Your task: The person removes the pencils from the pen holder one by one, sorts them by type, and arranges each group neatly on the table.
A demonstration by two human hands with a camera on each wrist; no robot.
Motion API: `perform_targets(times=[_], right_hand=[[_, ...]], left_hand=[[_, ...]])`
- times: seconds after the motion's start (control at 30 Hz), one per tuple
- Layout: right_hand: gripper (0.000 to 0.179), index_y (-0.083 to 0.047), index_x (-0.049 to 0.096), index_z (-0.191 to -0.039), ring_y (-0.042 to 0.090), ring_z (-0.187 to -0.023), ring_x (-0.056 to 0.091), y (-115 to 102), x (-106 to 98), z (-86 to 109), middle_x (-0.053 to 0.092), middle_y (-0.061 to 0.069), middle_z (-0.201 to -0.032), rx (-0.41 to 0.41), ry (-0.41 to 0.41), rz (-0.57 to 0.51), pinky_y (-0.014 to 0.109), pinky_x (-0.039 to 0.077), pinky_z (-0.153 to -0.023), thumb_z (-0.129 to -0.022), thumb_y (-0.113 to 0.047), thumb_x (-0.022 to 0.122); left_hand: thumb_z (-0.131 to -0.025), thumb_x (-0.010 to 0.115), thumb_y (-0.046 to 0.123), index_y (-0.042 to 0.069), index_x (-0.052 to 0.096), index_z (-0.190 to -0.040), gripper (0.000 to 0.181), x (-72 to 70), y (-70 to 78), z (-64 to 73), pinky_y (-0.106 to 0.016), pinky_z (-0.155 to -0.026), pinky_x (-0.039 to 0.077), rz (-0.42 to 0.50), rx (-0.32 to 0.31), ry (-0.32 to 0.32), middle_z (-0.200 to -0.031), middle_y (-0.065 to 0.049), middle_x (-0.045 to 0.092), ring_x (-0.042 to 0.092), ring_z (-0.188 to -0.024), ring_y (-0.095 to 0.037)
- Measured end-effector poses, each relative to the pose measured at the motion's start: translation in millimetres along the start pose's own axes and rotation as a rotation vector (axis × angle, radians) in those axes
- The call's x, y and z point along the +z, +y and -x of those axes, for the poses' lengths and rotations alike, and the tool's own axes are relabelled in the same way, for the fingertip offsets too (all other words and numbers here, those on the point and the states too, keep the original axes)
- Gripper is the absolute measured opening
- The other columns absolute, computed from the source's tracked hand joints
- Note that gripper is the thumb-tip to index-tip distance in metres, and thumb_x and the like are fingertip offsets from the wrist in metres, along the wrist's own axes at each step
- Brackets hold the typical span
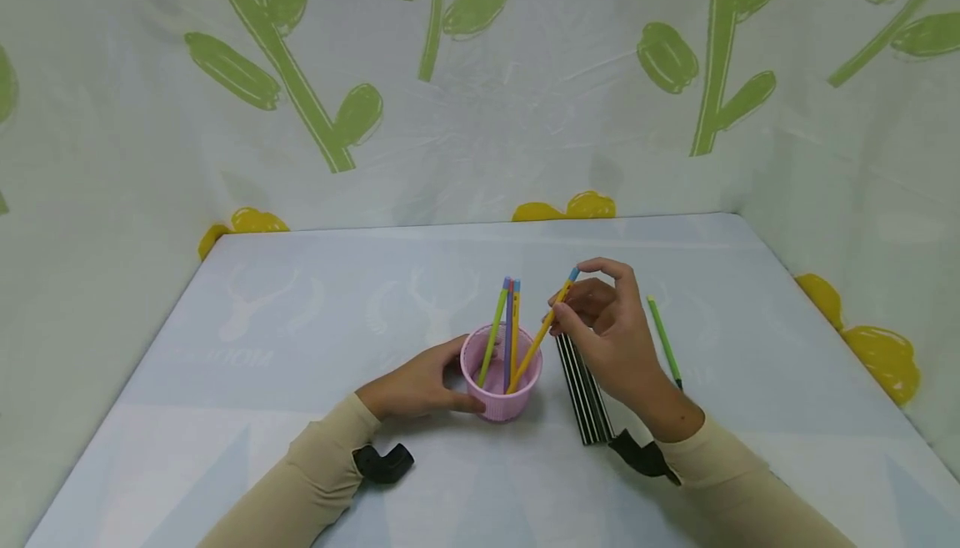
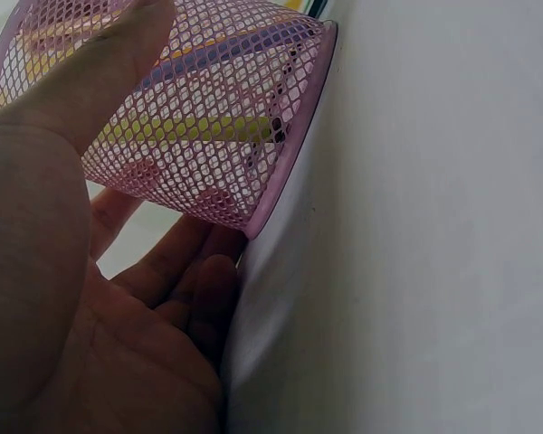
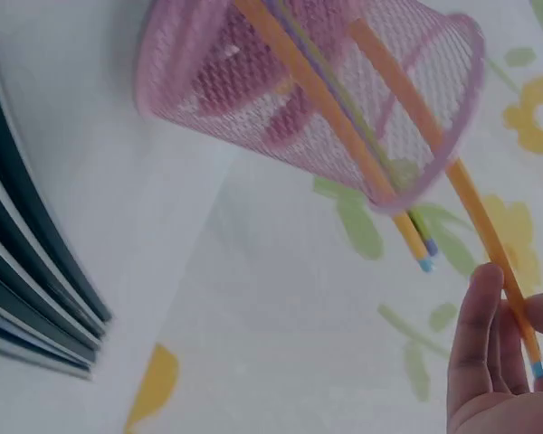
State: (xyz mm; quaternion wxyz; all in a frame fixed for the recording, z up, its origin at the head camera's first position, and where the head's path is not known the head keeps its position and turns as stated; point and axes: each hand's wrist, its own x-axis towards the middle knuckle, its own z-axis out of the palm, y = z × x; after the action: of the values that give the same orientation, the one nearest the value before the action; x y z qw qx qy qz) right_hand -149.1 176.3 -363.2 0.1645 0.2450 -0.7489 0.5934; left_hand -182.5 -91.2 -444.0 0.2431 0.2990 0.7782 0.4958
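Observation:
A pink mesh pencil cup (image 1: 504, 408) stands upright on the table, and my left hand (image 1: 420, 381) holds it round the left side with thumb and fingers. Inside lean a lime-green pencil (image 1: 492, 335), a purple pencil (image 1: 508, 339) and a yellow pencil (image 1: 516, 323); a reddish end shows among them. Between thumb and fingers, my right hand (image 1: 618, 339) pinches another yellow pencil (image 3: 480, 217) near its blue end. That pencil slants over the cup's rim, its lower part inside. The left wrist view shows the mesh wall (image 2: 208, 172) close by the palm.
Long dark strips with pale lines between them (image 1: 583, 394) lie side by side just right of the cup, partly under my right hand. Farther right lies a green pencil-like stick (image 1: 663, 338) with a dark tip. A patterned wall covering (image 1: 480, 139) rises behind the table.

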Motion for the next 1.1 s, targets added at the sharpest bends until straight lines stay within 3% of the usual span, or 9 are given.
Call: perform_targets(times=[0.27,0.43,0.53,0.73,0.93,1.1], right_hand=[[0.055,0.002,0.033,-0.138,0.014,-0.076,0.068,-15.8,-20.7,-12.6,0.064,0.009,-0.096,-0.059,0.092,-0.062,0.022,0.059,-0.071,-0.092,0.014,0.059],[0.052,-0.002,0.037,-0.139,0.015,-0.074,0.070,-25.2,-36.8,-23.6,0.066,0.009,-0.094,-0.058,0.128,-0.129,0.022,0.059,-0.069,-0.093,0.013,0.057],[0.051,-0.006,0.039,-0.139,0.017,-0.073,0.071,-29.8,-46.7,-29.2,0.066,0.011,-0.093,-0.020,0.144,-0.165,0.024,0.060,-0.067,-0.094,0.011,0.057],[0.049,-0.011,0.041,-0.138,0.016,-0.071,0.071,-27.0,-66.6,-33.5,0.068,0.005,-0.092,0.095,0.114,-0.094,0.024,0.060,-0.066,-0.096,0.007,0.057],[0.046,-0.014,0.042,-0.137,0.011,-0.072,0.071,-9.0,-87.9,-33.3,0.065,0.003,-0.093,0.191,0.049,0.004,0.022,0.060,-0.066,-0.097,0.001,0.059],[0.044,-0.018,0.042,-0.137,0.012,-0.072,0.070,11.7,-105.3,-28.4,0.066,0.001,-0.094,0.300,-0.020,0.099,0.023,0.059,-0.065,-0.098,-0.005,0.060]], left_hand=[[-0.078,0.086,0.030,0.037,0.042,-0.146,0.081,0.9,-0.6,-0.5,-0.040,-0.122,0.027,-0.008,-0.003,0.001,-0.147,0.019,0.048,0.039,-0.142,-0.005],[-0.079,0.085,0.029,0.033,0.042,-0.148,0.082,0.0,0.7,-1.3,-0.042,-0.122,0.028,-0.006,0.008,0.002,-0.146,0.016,0.049,0.040,-0.142,-0.008],[-0.079,0.085,0.029,0.030,0.042,-0.148,0.082,-0.3,1.2,-1.1,-0.044,-0.122,0.028,-0.003,0.010,0.003,-0.147,0.013,0.050,0.041,-0.142,-0.011],[-0.079,0.085,0.030,0.029,0.040,-0.150,0.084,-0.2,1.3,0.0,-0.045,-0.122,0.028,0.008,-0.002,-0.002,-0.150,0.011,0.048,0.039,-0.144,-0.013],[-0.078,0.086,0.030,0.031,0.040,-0.150,0.085,-0.5,1.1,-0.1,-0.041,-0.122,0.027,0.000,-0.018,0.011,-0.149,0.015,0.048,0.038,-0.143,-0.008],[-0.079,0.086,0.029,0.029,0.040,-0.150,0.085,0.3,0.5,0.0,-0.044,-0.122,0.027,0.010,-0.013,0.004,-0.150,0.011,0.047,0.039,-0.144,-0.013]])
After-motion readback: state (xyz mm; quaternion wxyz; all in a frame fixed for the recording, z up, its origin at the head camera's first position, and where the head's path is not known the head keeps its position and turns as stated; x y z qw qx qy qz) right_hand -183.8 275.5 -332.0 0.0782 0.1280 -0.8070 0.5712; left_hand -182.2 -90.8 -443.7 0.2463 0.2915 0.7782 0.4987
